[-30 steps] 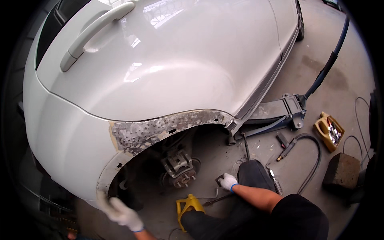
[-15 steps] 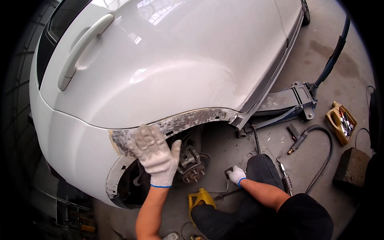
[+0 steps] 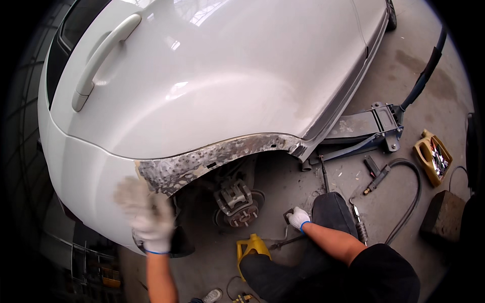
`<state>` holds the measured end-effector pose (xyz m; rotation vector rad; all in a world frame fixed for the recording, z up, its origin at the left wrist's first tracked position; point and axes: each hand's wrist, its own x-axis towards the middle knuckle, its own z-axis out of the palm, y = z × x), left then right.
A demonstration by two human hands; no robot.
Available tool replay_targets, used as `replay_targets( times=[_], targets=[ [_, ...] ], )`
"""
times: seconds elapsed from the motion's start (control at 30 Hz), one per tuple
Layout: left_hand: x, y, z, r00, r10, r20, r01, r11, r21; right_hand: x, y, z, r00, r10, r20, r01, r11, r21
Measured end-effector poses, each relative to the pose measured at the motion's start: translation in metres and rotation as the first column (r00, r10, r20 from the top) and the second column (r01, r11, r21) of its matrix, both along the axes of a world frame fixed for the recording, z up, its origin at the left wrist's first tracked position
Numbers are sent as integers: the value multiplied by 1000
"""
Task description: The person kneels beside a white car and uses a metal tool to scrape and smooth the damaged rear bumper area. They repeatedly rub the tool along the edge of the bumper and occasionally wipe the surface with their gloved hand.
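My left hand (image 3: 145, 212), in a whitish knit glove with a blue cuff, is blurred by motion. Its fingers are stretched out over the rear lower end of the white car's wheel arch; whether it touches the panel I cannot tell. Along the arch (image 3: 189, 164) the metal is bare, grey and mottled with dark spots. My right hand (image 3: 299, 218), gloved too, is closed beside my knee around a small dark tool (image 3: 289, 216) whose full shape is hidden. Inside the arch, the brake caliper (image 3: 233, 197) and wheel hub (image 3: 242, 217) are exposed, without a wheel.
A floor jack (image 3: 386, 129) reaches beneath the car's sill. To the right lie a hose with a brass-tipped fitting (image 3: 379, 179), a spring-bodied hook tool (image 3: 359, 222), a cut-open jug of small parts (image 3: 434, 156) and a dark block (image 3: 443, 214). A yellow jug (image 3: 252, 247) stands by my leg.
My left hand has swept left and down from the spotted bare metal toward the arch's rear end, uncovering that metal and the brake. The right hand stays almost where it was.
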<state>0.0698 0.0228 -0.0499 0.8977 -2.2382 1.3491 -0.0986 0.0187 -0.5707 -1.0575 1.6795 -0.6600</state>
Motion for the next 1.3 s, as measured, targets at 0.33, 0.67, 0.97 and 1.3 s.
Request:
replay_targets(
  times=[0.33, 0.67, 0.97, 1.3],
  targets=[
    [82, -36, 86, 913, 149, -380, -207, 971, -117, 42, -36, -82, 979, 132, -153, -92, 965, 245],
    [79, -38, 81, 923, 126, -363, -176, 979, -107, 28, -22, -157, 964, 68, -258, 11, 956, 293],
    [78, -38, 79, 917, 125, -378, -177, 978, -108, 62, 37, -151, 561, 782, -270, -743, 620, 251],
    [69, -39, 80, 931, 131, -340, -182, 975, -124, 60, 30, -119, 620, 750, -228, -697, 661, 280]
  ],
)
